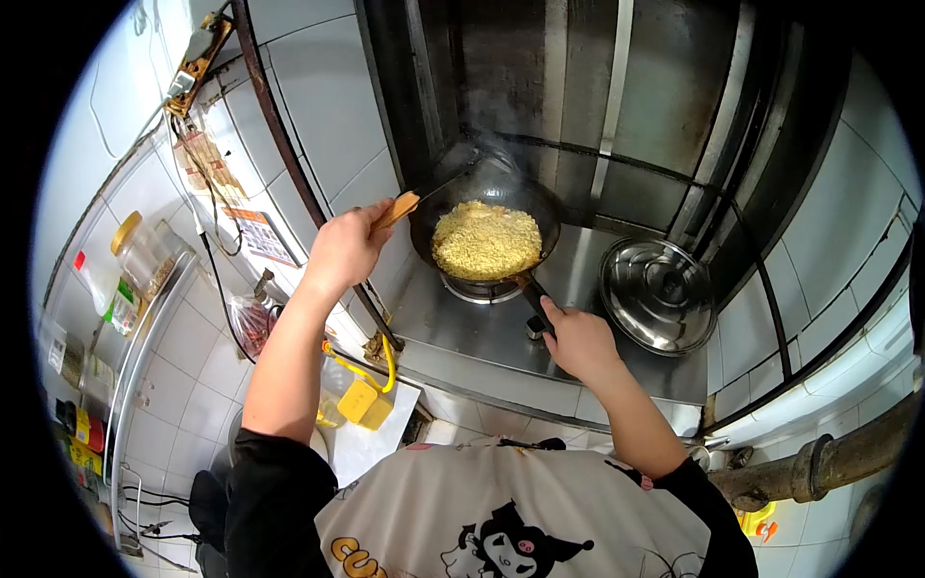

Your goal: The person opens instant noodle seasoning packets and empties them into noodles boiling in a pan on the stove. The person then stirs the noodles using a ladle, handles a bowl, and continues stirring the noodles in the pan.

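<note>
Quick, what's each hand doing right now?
Left hand: closed, holding a wooden-handled cooking tool.
Right hand: closed, holding the pan handle.

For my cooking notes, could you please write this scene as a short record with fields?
Left hand: holds a wooden-handled utensil
Right hand: grips the pan handle
Pan: over the burner
Contents: yellow, lumpy food; exact kind unclear
Lid: on the steel stovetop, right of the pan
</note>
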Available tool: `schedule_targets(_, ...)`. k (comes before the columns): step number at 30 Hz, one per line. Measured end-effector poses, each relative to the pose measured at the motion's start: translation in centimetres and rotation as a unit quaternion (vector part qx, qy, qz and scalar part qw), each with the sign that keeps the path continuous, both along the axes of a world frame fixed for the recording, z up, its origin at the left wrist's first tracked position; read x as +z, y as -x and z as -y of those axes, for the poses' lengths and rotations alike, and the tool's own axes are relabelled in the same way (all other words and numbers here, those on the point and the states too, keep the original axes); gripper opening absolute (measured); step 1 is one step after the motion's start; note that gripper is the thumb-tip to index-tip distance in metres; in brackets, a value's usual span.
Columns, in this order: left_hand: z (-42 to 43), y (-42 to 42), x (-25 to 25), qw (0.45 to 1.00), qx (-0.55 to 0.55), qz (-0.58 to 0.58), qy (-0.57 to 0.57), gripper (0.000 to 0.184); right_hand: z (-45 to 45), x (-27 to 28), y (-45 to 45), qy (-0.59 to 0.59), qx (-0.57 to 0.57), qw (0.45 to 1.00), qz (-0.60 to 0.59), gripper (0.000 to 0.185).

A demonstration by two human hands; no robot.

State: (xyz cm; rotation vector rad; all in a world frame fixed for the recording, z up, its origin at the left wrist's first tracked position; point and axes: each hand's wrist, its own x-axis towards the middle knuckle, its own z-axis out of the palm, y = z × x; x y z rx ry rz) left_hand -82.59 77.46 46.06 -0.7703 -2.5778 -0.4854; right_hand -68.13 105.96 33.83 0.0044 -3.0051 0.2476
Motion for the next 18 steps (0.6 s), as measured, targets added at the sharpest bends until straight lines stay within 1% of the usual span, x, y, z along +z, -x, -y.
schedule_targets(2,0.2,0.3,-0.5,1.000,-0.014,-0.010,0.011,0.038,0.0,-0.1,0.0,0.001,0.003,1.000,-0.001,0.054)
schedule_targets(5,0.2,-2.3,-1.4,0.991,0.036,0.120,0.039,0.037,-0.3,-0.5,0.0,0.009,0.011,1.000,-0.016,0.054)
schedule_targets(7,1.1,-2.3,-4.9,0.993,0.005,0.117,0.024,0.036,-0.4,-0.7,0.0,0.015,0.015,0.999,-0.027,0.054)
schedule_targets(8,0.9,-2.8,-5.9,0.988,0.021,0.147,0.045,0.036,-0.3,-0.6,0.0,0.014,0.010,1.000,-0.020,0.054)
schedule_targets(9,0.9,-2.4,-7.7,0.988,0.020,0.137,0.064,0.038,-0.2,-0.3,-0.1,0.013,0.005,1.000,-0.012,0.054)
schedule_targets(11,0.6,-2.1,-9.4,0.990,0.032,0.131,0.049,0.039,-0.1,-0.3,-0.2,0.012,0.004,1.000,-0.004,0.054)
schedule_targets(13,0.6,-1.9,-10.6,0.991,0.047,0.125,-0.006,0.040,-0.2,-0.1,-0.1,0.010,0.009,1.000,-0.009,0.053)
schedule_targets(17,0.5,-1.4,-11.6,0.987,0.068,0.109,-0.097,0.040,-0.3,-0.7,0.2,0.005,0.000,1.000,-0.012,0.055)
schedule_targets(18,0.5,-1.7,-11.5,0.987,0.074,0.111,-0.089,0.040,-0.3,-0.7,0.1,0.006,-0.002,1.000,-0.008,0.055)
